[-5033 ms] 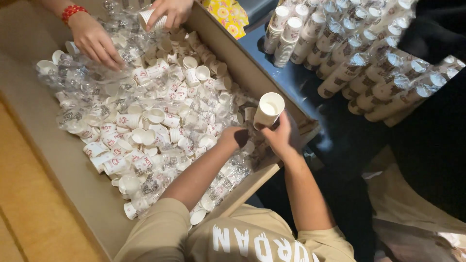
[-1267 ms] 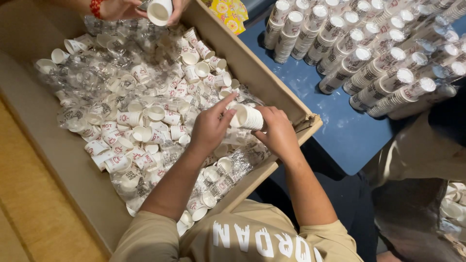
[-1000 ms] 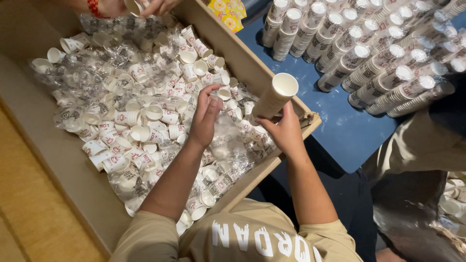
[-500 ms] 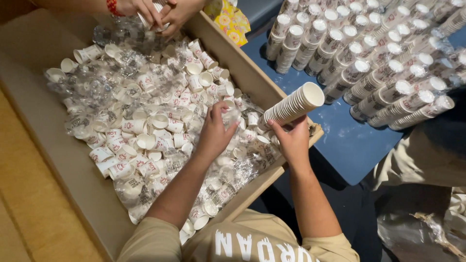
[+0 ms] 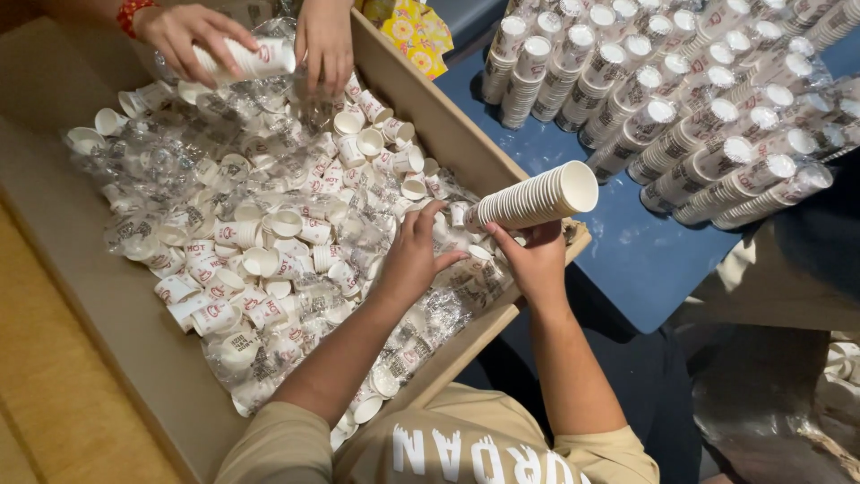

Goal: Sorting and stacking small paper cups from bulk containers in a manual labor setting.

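Cups fill a big cardboard box (image 5: 107, 305) that sits low in front of the person. They are small white paper cups (image 5: 269, 251) with red print, lying loose in a heap, mixed with crinkly clear plastic wrap (image 5: 152, 161).

The right hand (image 5: 537, 264) grips the bottom end of a long stack of cups (image 5: 533, 199). The stack tilts up and to the right, with its open top above the edge of the box. The fingers are closed around it.

The left hand (image 5: 414, 255) is just beside the low end of the stack, down on the loose cups in the box. Its fingers are curled over the heap and touch cups there. I cannot tell if it has one cup pinched or is just pressing on them.

Two other hands belong to another person at the far end of the box. One of them (image 5: 184, 36), with a red bracelet (image 5: 134, 11) on the wrist, holds a short stack of cups (image 5: 246, 58) lying on its side. The other (image 5: 324, 40) reaches down with its fingers spread onto the plastic wrap.

To the right of the box is a blue tabletop (image 5: 627, 260). Many tall cup stacks (image 5: 690, 108) lie there side by side in rows. A yellow packet (image 5: 417, 36) with bright spots lies near the far corner of the box.
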